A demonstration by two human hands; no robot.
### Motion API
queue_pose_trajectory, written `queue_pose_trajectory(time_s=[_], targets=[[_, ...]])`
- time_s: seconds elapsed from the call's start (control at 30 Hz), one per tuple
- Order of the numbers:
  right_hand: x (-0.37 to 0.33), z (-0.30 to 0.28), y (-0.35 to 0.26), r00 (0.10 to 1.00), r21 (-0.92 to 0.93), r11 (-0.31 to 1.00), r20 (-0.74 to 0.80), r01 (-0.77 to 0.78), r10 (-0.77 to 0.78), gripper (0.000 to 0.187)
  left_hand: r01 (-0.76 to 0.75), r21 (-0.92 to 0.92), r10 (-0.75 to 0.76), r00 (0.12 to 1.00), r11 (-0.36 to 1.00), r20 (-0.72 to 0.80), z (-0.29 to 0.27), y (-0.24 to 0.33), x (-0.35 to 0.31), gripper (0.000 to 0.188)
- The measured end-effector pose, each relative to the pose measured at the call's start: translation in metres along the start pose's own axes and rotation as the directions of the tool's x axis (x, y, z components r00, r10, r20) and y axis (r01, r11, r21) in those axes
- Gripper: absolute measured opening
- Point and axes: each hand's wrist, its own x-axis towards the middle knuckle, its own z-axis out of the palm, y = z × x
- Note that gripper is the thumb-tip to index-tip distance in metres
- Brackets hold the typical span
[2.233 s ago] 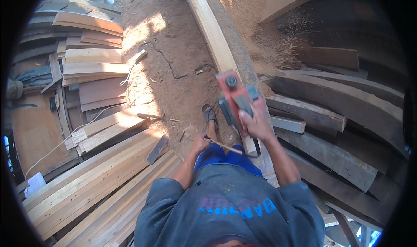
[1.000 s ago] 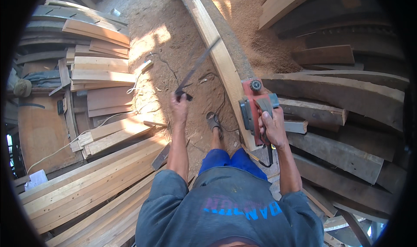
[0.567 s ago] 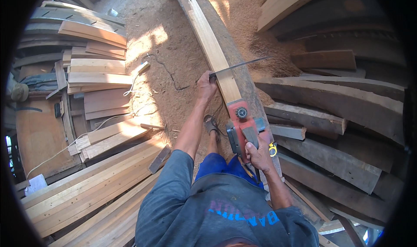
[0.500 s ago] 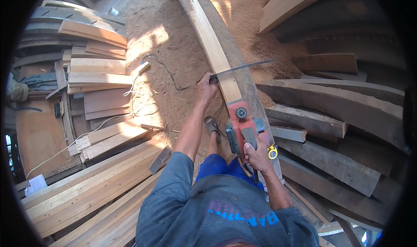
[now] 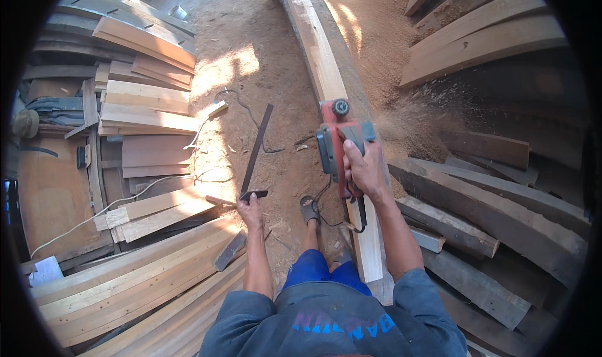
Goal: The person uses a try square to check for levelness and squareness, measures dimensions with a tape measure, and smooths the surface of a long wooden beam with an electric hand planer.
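My right hand (image 5: pixel 365 167) is closed around the handle of a red electric planer (image 5: pixel 328 111). The planer rests on a long, pale wooden beam (image 5: pixel 320 51), which shows both ahead of and behind the tool. Wood chips (image 5: pixel 433 100) spray out from its right side. Off to the left, my left hand (image 5: pixel 251 214) grips a dark try square (image 5: pixel 258 145) by its short stock. The square's long blade points away from me, held apart from the beam. A black power cord (image 5: pixel 363 214) trails from the planer's rear.
The beam lies on a long narrow bench (image 5: pixel 359 88). Stacked boards (image 5: pixel 150 115) line the left, and thick timbers (image 5: pixel 483 197) lie on the right. A cable (image 5: pixel 248 113) and shavings cover the ground (image 5: pixel 219 40). My sandalled foot (image 5: pixel 308 209) is beside the bench.
The planer has moved forward along the beam, and chips now fly from it. My left hand has taken the try square off the beam and swung it left, blade now pointing forward.
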Motion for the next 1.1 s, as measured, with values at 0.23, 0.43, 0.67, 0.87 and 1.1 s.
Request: queue_pose_trajectory(time_s=[0.23,0.43,0.67,0.87,1.1], targets=[[0.164,0.028,-0.051,0.998,-0.067,0.997,-0.052,0.028,-0.032,0.039,0.083,0.107,-0.078,0.996,0.991,-0.047,-0.012,-0.001,0.003,0.014],[0.323,0.062,-0.102,0.989,-0.144,0.980,-0.024,0.139,-0.144,0.043,0.226,0.127,-0.219,0.973,0.966,-0.066,-0.017,-0.021,-0.002,0.018],[0.368,0.051,-0.103,0.978,0.112,0.985,0.148,0.132,-0.148,0.035,0.189,0.103,-0.184,0.981,0.977,-0.061,-0.006,-0.005,-0.027,0.014],[0.212,0.013,-0.054,0.987,0.066,0.998,0.162,-0.008,-0.003,0.027,0.205,0.012,-0.205,0.978,0.979,-0.029,0.001,-0.005,-0.031,0.011],[-0.087,-0.038,0.056,0.982,-0.179,0.983,0.175,-0.032,0.064,0.040,0.196,0.104,-0.201,0.979,0.975,0.042,-0.007,0.009,-0.040,0.018]])
